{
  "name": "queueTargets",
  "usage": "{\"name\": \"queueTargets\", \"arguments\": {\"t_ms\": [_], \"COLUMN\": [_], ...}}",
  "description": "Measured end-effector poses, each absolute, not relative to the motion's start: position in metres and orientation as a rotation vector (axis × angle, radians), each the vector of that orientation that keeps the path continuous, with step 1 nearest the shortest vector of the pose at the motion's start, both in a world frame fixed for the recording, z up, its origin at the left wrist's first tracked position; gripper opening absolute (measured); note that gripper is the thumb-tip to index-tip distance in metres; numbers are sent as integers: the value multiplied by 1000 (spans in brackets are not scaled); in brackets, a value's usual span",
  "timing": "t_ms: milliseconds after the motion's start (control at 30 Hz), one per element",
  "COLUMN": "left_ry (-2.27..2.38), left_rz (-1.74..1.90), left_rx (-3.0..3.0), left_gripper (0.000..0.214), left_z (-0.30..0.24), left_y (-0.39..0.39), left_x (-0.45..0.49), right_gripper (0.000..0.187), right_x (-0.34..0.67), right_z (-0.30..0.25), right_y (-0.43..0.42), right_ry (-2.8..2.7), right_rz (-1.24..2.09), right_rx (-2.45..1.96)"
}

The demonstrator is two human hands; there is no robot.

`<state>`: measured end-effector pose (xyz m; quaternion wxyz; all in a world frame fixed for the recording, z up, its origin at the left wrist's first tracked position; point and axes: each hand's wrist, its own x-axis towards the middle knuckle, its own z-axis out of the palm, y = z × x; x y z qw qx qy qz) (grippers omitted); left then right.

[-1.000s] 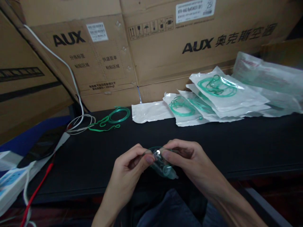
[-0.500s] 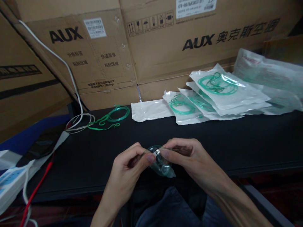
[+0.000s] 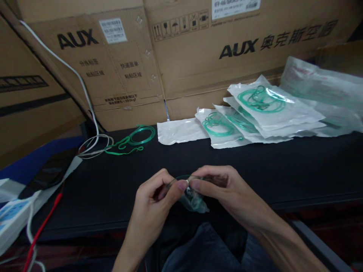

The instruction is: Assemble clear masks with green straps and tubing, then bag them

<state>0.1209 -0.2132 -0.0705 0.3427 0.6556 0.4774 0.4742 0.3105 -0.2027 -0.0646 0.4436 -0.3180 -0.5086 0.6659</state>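
Observation:
A small clear plastic mask (image 3: 194, 200) with a pale green tint is held over the near edge of the black table (image 3: 283, 173). My left hand (image 3: 153, 204) pinches its left rim between thumb and fingers. Opposite it, my right hand (image 3: 227, 192) pinches the right rim, and the two thumbs nearly touch on top of the mask. The mask's nozzle end points down and right, below my fingers. Much of the mask is hidden by my fingers.
Loose green tubing (image 3: 133, 140) lies coiled at the table's far left beside white cables (image 3: 93, 145). Several sealed pouches with green tubing (image 3: 263, 109) are stacked at the far right, an empty pouch (image 3: 178, 132) beside them. Cardboard boxes (image 3: 184, 56) stand behind. A power strip (image 3: 11, 219) and red wire (image 3: 42, 226) lie left.
My thumbs have closed together over the top of the mask, covering the shiny spot seen before. The view has shifted slightly; the hands stay in the same place.

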Motion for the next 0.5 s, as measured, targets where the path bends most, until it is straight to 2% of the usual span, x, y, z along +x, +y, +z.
{"name": "queueTargets", "arguments": {"t_ms": [233,400,500], "left_ry": [1195,1174,1237], "left_rz": [1256,1386,1459], "left_rx": [1734,1603,1456], "left_gripper": [37,24,31], "left_z": [-70,-70,-69], "left_y": [-214,-212,-210], "left_x": [121,126,129], "right_gripper": [20,17,13], "right_x": [307,307,306], "right_z": [-66,-69,-70], "right_y": [-206,-206,-206], "right_ry": [-1231,-1158,-1140], "right_rz": [1667,1624,1588], "right_rx": [-739,-730,-701]}}
